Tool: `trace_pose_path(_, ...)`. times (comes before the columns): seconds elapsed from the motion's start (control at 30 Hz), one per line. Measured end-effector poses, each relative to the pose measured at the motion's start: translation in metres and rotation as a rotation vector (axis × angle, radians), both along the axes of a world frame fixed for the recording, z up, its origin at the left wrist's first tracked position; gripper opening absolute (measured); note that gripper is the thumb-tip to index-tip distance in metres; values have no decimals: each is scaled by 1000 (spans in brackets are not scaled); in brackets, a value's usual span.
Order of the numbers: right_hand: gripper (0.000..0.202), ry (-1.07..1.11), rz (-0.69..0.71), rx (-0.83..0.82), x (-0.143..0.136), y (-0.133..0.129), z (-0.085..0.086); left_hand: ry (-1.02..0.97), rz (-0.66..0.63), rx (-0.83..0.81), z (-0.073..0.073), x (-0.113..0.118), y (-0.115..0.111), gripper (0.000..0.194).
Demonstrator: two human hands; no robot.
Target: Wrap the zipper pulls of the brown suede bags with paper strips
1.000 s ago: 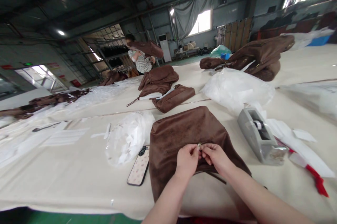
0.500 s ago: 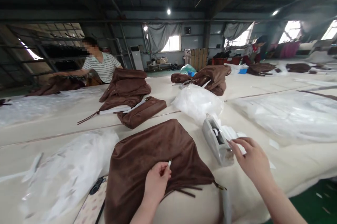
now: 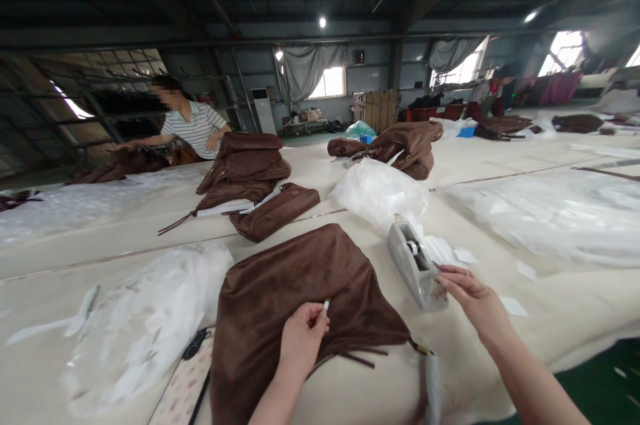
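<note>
A brown leather bag [image 3: 295,278] lies in front of me on the pale table. My left hand [image 3: 303,335] rests over its front, pinching a zipper pull [image 3: 327,306] covered in something white. To the right stands a grey tape dispenser [image 3: 414,272] with a roll of tape [image 3: 413,247] in it. At its near right end is my right hand [image 3: 470,295], thumb and fingertips closed together; what they hold, if anything, is too small to make out. A strap end wrapped in white [image 3: 433,385] hangs from the bag's right corner.
Clear plastic bags lie left [image 3: 145,325], behind the dispenser [image 3: 380,192] and right [image 3: 555,215]. Stacked brown bags [image 3: 250,165] stand farther back, with more [image 3: 410,145] beyond. Paper slips [image 3: 514,306] lie near my right hand. A co-worker [image 3: 193,125] stands across the table.
White paper slips beside my right hand now show more freely, as its fingers have come close to the dispenser's end. My left hand keeps its pinch. The view has shifted slightly.
</note>
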State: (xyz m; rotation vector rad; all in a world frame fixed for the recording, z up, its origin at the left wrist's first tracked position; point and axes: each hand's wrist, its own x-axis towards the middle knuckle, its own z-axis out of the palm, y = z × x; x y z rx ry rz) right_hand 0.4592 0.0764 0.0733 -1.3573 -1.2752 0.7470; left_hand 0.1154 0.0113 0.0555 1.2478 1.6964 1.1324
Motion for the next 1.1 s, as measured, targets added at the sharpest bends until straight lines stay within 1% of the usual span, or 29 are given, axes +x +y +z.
trace_pose_path(0.1,36,-75,-17,58,4,-11,3,10,0,-1,0,0,0,26)
trace_pose_path(0.2,36,-258,-82,92,7,-13,10,12,5,-7,-2,-1,0,28)
trace_pose_path(0.3,40,-471,-132,64,9,-3,15,18,7,-13,-3,-2,0,32)
trace_pose_path(0.37,42,-565,-106,24,10,8,14,17,7,-10,-4,-2,0,33)
trace_pose_path(0.4,41,-579,-86,5,10,13,13,15,6,-5,-4,-2,0,33)
trace_pose_path(0.47,37,-522,-44,-34,9,21,9,17,3,8,-3,-2,-1,32)
trace_pose_path(0.57,33,-270,17,-123,4,25,8,26,0,13,-3,-2,-1,29)
trace_pose_path(0.63,36,-87,60,-165,0,22,12,28,3,7,-3,-2,-1,31)
trace_pose_path(0.7,40,40,71,-137,-3,17,18,29,6,0,-2,-1,-1,32)
trace_pose_path(0.77,41,59,57,-59,-3,10,22,28,11,0,0,-1,-2,31)
trace_pose_path(0.83,39,-19,31,-6,0,1,23,20,14,6,1,0,-2,30)
trace_pose_path(0.87,39,-68,16,-18,2,-4,22,15,15,9,2,0,-2,30)
trace_pose_path(0.93,39,-120,-2,-108,6,-14,17,11,15,10,2,1,-2,30)
trace_pose_path(1.0,41,-99,14,-201,7,-22,10,12,21,8,2,1,-2,30)
trace_pose_path(1.1,46,-24,88,-273,5,-28,2,8,23,13,1,1,-2,28)
